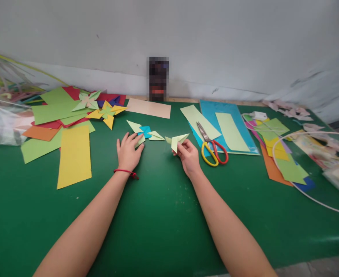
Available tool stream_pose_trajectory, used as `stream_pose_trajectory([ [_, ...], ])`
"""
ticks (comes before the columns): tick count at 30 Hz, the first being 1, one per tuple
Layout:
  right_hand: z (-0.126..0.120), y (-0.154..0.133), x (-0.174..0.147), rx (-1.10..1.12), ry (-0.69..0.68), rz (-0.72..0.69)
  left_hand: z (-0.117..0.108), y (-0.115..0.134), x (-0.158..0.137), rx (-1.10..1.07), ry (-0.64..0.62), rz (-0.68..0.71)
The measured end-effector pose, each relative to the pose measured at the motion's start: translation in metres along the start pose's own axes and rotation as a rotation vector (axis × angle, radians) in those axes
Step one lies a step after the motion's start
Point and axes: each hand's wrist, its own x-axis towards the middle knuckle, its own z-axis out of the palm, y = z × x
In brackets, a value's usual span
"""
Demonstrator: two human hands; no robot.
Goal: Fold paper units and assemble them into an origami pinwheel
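Between the fingers and thumb of my right hand [189,157] is a folded pale-green paper piece [175,142] with pointed ends, raised a little off the table. My left hand [129,152] rests with its fingers spread at the edge of a folded paper star [157,135], which has pale-green points and a blue middle. The fingers cover part of the star's lower left point. A red cord bracelet [123,171] circles my left wrist. Right of my right hand lie scissors [211,148] with one yellow and one red handle, partly over pale-green paper.
On the green table [146,223], coloured sheets and finished paper stars [107,112] pile up at left, with a yellow sheet [74,157] in front. A blue packet [219,107] lies at right, beside more paper scraps and a white cable [290,181]. A pixelated dark object [158,79] stands against the wall.
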Motion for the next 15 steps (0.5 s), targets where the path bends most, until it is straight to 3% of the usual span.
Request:
stream_pose_trajectory([
  [9, 0.000, -0.001, 0.002, 0.050, 0.114, -0.041, -0.008, 0.008, 0.001, -0.446, 0.054, 0.036],
  [15, 0.001, -0.001, 0.000, -0.043, 0.010, -0.086, -0.009, 0.018, -0.004, -0.538, -0.045, 0.054],
])
